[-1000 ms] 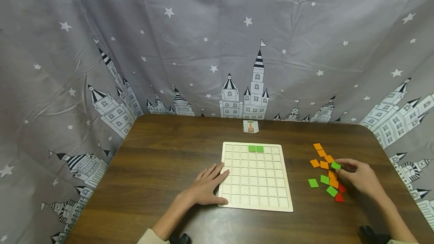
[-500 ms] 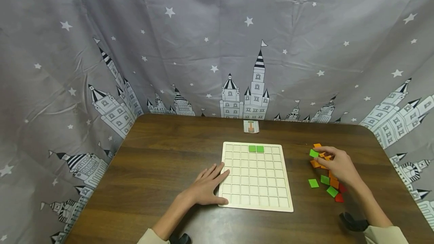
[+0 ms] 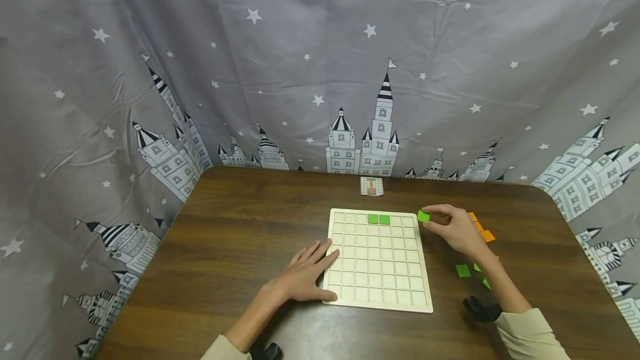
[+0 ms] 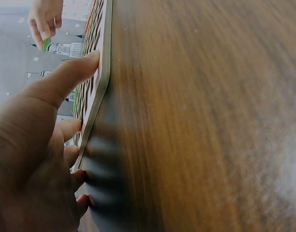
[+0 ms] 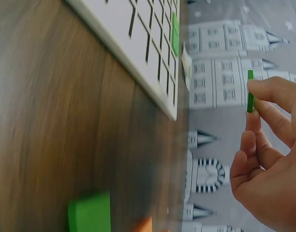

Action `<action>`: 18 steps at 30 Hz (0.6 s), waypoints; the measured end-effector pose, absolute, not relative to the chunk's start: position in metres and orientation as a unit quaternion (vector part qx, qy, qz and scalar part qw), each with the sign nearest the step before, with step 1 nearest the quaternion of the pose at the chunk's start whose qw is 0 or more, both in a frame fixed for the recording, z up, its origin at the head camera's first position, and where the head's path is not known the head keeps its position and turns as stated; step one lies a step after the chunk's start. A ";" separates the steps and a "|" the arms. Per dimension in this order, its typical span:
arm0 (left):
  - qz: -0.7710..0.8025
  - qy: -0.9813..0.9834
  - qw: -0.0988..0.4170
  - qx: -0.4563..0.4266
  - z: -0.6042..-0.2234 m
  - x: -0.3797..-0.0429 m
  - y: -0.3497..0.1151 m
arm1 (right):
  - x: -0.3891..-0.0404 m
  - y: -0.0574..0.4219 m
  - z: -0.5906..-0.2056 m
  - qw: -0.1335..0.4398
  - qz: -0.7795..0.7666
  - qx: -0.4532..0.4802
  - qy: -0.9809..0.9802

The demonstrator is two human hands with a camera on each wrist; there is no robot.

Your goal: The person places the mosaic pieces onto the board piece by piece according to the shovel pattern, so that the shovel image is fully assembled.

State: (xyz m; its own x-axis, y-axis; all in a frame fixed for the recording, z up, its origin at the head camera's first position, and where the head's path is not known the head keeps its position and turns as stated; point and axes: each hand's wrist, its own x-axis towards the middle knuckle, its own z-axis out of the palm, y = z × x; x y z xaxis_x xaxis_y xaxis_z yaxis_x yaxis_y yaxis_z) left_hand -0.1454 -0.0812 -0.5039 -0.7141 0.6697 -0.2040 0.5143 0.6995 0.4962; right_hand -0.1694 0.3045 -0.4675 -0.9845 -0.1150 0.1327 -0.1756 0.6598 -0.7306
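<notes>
A pale grid board [image 3: 377, 260] lies on the table, with two green tiles [image 3: 378, 219] side by side in its top row. My left hand [image 3: 306, 276] rests on the board's left edge, fingers spread; in the left wrist view the thumb [image 4: 73, 75] lies on the rim. Just off the board's upper right corner, my right hand [image 3: 457, 229] pinches a green square tile [image 3: 423, 216] between thumb and fingers. The right wrist view shows this tile [image 5: 250, 92] edge-on, held above the table.
Orange tiles [image 3: 486, 234] and loose green tiles [image 3: 463, 271] lie right of the board, partly hidden by the right hand and forearm. A small patterned card [image 3: 371, 186] sits near the table's back edge, before a grey castle-print curtain [image 3: 280, 43].
My right hand has carried the green tile leftward from the loose tiles to beside the board's upper right corner. The left hand has stayed on the board.
</notes>
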 end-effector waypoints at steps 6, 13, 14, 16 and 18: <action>0.203 0.903 0.189 0.327 -0.504 -0.146 -0.081 | -0.185 0.276 -0.476 0.026 0.413 0.101 -0.905; 0.204 0.904 0.188 0.326 -0.504 -0.146 -0.081 | -0.200 0.245 -0.484 0.011 0.431 0.129 -0.893; 0.204 0.904 0.188 0.327 -0.504 -0.146 -0.081 | -0.202 0.242 -0.485 0.007 0.432 0.131 -0.892; 0.203 0.904 0.187 0.326 -0.505 -0.146 -0.081 | -0.205 0.234 -0.486 -0.001 0.432 0.136 -0.892; 0.203 0.904 0.187 0.326 -0.505 -0.146 -0.081 | -0.209 0.228 -0.489 -0.007 0.428 0.141 -0.893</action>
